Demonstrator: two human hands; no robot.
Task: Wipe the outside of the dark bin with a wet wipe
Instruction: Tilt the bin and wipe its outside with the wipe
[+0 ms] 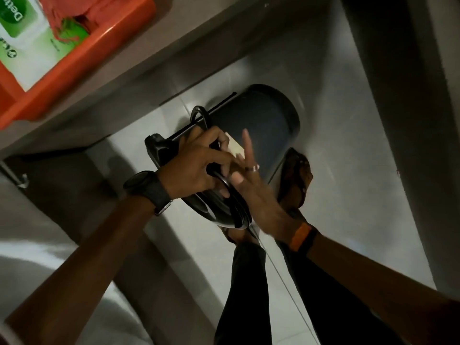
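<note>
Fingers (211, 155) of the left hand (196, 165) are curling tight around the rim of the dark bin (258, 125), which is lying tilted on the pale floor (348, 195) just beyond them. Right hand (251, 185) is pressing flat, fingers spread apart, a pale wet wipe (234, 146) showing beneath its fingertips against the bin's side. Farther up-left, an orange tray (82, 58) is sitting on the worktop (154, 53).
</note>
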